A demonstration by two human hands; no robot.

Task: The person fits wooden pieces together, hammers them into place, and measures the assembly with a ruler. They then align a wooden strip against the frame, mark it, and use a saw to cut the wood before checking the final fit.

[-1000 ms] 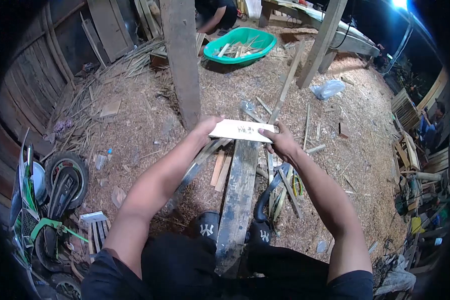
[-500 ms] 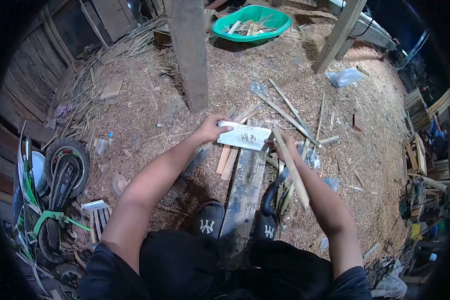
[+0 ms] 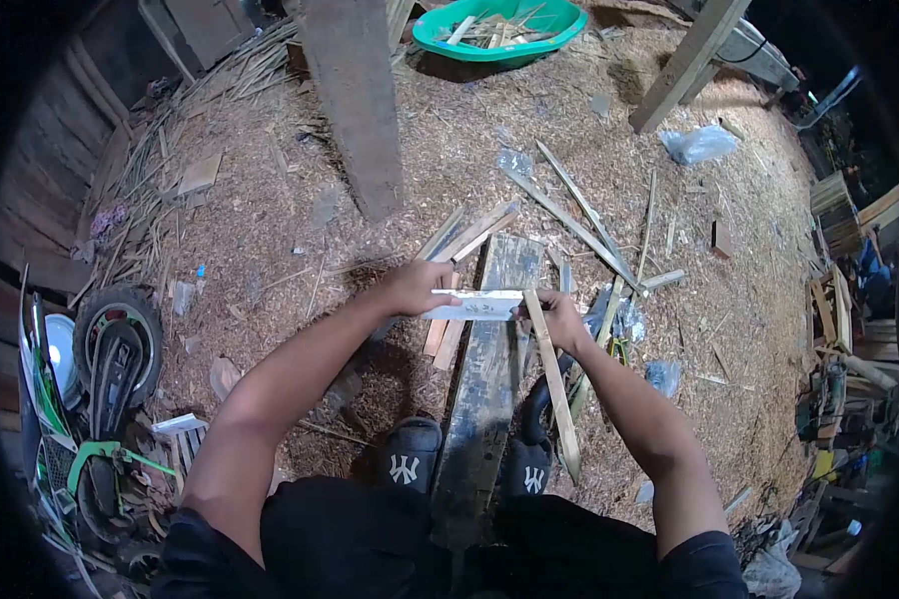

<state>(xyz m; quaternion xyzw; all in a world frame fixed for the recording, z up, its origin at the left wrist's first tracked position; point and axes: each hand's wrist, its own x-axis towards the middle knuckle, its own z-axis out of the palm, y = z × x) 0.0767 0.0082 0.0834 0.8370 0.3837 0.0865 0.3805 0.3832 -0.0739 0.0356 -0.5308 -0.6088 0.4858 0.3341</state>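
Observation:
My left hand [image 3: 417, 288] is closed on the left end of a flat white rectangular piece [image 3: 477, 305] with dark marks on its face. At its right end my right hand [image 3: 559, 321] is closed, also gripping a pale wooden strip [image 3: 554, 389] that slants down toward my right foot. Whether the right fingers pinch the white piece too or only touch it is hard to make out. Below both hands runs a long worn plank [image 3: 479, 389] between my feet. Several short wood pieces [image 3: 448, 339] lie left of the plank, beneath the white piece.
Wood shavings cover the ground. Loose wooden strips [image 3: 579, 215] lie ahead on the right. A wooden post [image 3: 355, 110] stands front left, and a green basin [image 3: 499, 48] of wood scraps sits beyond it. A small green motorbike [image 3: 100, 399] is at the left.
Both hands have come slightly lower and nearer my body. The white piece has tipped, so its face looks narrower, and the wooden strip's lower end has swung down and left.

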